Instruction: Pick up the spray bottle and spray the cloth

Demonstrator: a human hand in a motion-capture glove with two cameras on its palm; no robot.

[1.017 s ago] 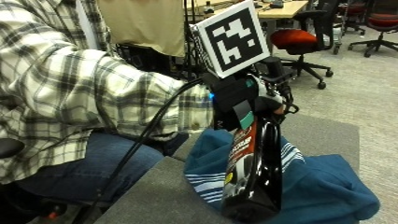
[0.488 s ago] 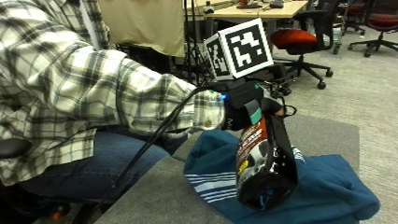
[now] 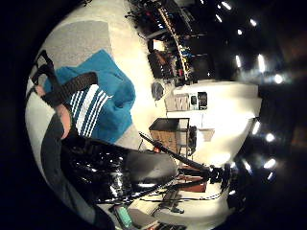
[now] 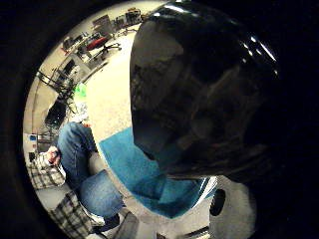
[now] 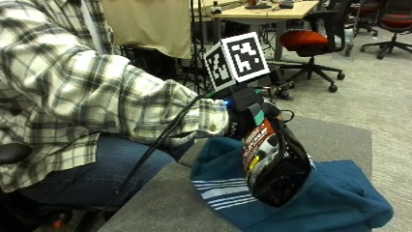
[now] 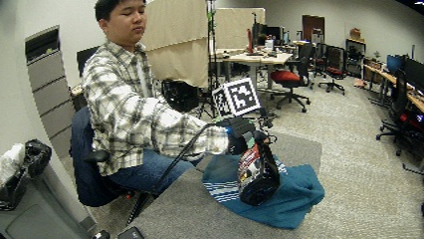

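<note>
Tilting further than a moment ago, the bottle (image 5: pixel 273 162) swings its base out and up above the cloth (image 5: pixel 334 203) on the counter (image 5: pixel 161 203). The right hand (image 5: pixel 241 123) grips its neck; best to aim the nozzle down at the cloth before squeezing.

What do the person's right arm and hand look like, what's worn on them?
The right hand wears a black glove with pale lettering near the wrist and a teal patch by the knuckles. The arm is in a long plaid sleeve, cream crossed with dark green and grey checks, ending in a buttoned cuff at the wrist. Black straps belonging to the glove show in the palm view.
</note>
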